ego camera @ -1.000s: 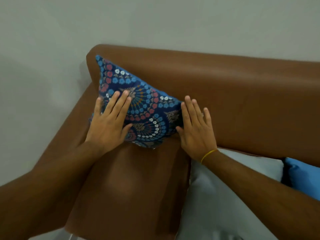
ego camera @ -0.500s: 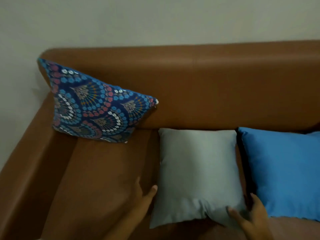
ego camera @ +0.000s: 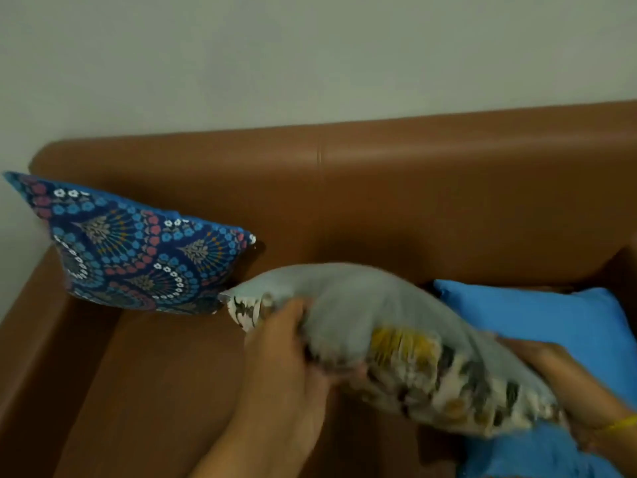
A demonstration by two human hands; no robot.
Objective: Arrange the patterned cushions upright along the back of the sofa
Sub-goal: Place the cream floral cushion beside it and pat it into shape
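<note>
A dark blue cushion with a peacock-fan pattern (ego camera: 138, 250) leans upright in the sofa's left corner against the brown backrest (ego camera: 431, 201). I hold a second cushion (ego camera: 372, 305) in the air above the seat, tilted, its plain grey side up and its yellow, white and grey patterned side turned toward me. My left hand (ego camera: 282, 353) grips its left edge. My right hand (ego camera: 551, 377) grips its right end, partly hidden behind the cushion. The picture is motion-blurred.
A plain bright blue cushion (ego camera: 551, 319) lies on the seat at the right, below and behind the lifted cushion. The brown seat (ego camera: 155, 391) stretches to the left armrest (ego camera: 24, 332). A pale wall rises behind the sofa.
Both hands left the blue patterned cushion, took hold of the grey cushion lying flat on the seat, then lifted and tilted it so its patterned side shows.
</note>
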